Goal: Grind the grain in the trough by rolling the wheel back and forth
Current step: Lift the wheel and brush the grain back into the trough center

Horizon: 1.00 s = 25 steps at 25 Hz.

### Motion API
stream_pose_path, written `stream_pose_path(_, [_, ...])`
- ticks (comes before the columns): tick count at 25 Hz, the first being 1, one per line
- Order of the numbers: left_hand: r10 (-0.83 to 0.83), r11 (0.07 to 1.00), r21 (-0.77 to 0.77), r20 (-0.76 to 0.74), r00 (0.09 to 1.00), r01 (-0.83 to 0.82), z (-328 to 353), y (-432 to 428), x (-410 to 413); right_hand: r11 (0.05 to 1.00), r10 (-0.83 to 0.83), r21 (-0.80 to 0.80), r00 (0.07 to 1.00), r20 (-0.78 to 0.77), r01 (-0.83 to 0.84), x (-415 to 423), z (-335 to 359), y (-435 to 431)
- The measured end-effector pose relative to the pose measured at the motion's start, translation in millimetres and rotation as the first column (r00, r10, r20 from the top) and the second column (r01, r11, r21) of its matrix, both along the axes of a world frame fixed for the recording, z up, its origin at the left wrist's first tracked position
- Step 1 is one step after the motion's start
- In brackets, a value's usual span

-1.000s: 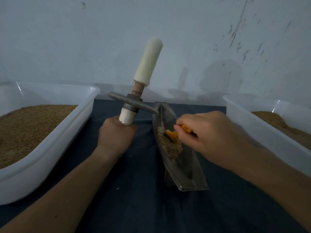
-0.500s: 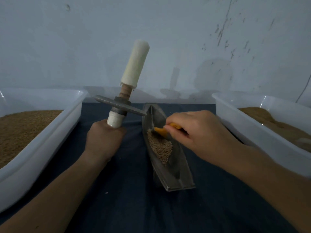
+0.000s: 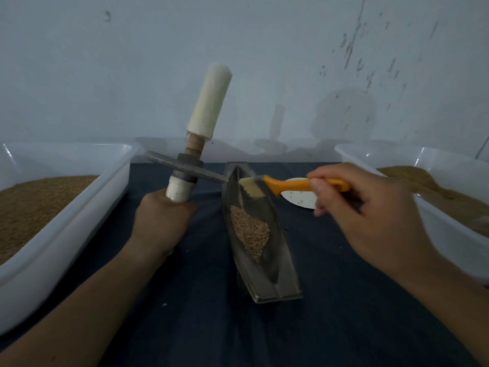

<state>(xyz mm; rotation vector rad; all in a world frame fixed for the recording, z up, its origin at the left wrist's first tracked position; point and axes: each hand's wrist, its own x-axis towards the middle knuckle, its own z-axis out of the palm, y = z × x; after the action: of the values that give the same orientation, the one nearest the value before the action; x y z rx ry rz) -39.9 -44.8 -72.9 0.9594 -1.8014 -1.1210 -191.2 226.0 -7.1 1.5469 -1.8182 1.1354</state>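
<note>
Right now your left hand (image 3: 161, 221) is closed firmly round the lower cream-wrapped handle of the grey metal disc wheel (image 3: 169, 164). The axle stands nearly upright, so the disc hangs above your knuckles with its edge reaching the far left rim of the long boat-shaped metal trough (image 3: 275, 282). Whether it touches, I can't tell.

That looks like parking: the wheel is kept out of the groove so the brush has room. Your right hand (image 3: 370, 215) holds the orange plastic-handled brush (image 3: 299, 185) near its tail, fingers curled about it, with the pale bristles out past your fingertips at the trough's far end.

The heap of tan grain (image 3: 250, 234) lies in the groove between your two hands, nearer you than the bristles. It sits mid-trough, where I'd judge the wheel bites best. Grinding hasn't begun; the brush likely goes aside first.
</note>
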Motion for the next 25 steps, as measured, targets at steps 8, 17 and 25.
stream_pose_path(8, [-0.009,1.0,0.009,-0.004,1.0,0.01,1,0,1,0.993,0.115,-0.039,0.925,0.362,-0.108,-16,-18,3])
stream_pose_path(17, [-0.008,1.0,0.002,0.009,1.0,0.008,1,1,1,0.986,-0.165,-0.01,0.972,0.168,0.169,-64,-21,10])
stream_pose_path(25, [-0.009,1.0,-0.009,0.024,1.0,0.009,0,1,0,0.812,-0.458,0.348,0.881,-0.121,0.469,-94,-68,-1])
